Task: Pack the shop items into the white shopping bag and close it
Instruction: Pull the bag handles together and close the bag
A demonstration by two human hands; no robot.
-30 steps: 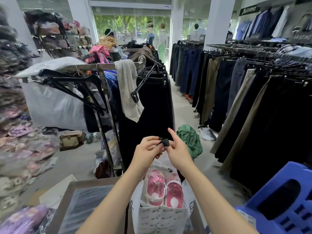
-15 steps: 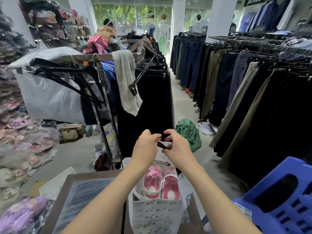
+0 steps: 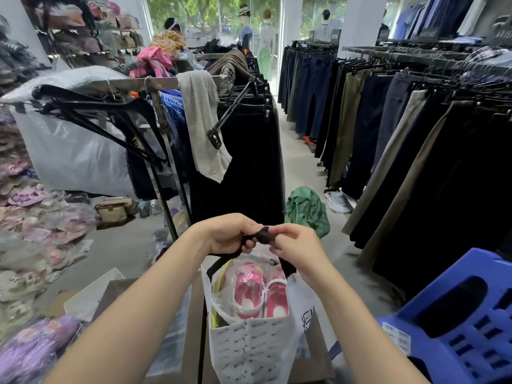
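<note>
The white shopping bag [image 3: 250, 347], printed with small grey lettering, stands upright in front of me on a low table. Inside it a pair of pink shoes [image 3: 260, 293] wrapped in clear plastic shows through the open top. The bag's black ribbon handles [image 3: 263, 236] rise to a bunched knot above the opening. My left hand [image 3: 230, 235] and my right hand [image 3: 295, 246] meet there, each with fingers pinched on the black ribbon. A strand of ribbon hangs down from my left hand to the bag's left edge.
The low brown table [image 3: 194, 328] holds the bag. A blue plastic stool [image 3: 457, 320] is at the lower right. A clothes rack with black trousers [image 3: 249, 162] stands straight ahead, and more racks [image 3: 415, 134] line the right. Packed slippers [image 3: 36, 217] pile up on the left. A green bag [image 3: 306, 210] lies on the floor.
The ribbon ends, held as a small tab between my fingertips a second ago, are now bunched into a knot between both hands, which have closed together and sunk slightly towards the bag.
</note>
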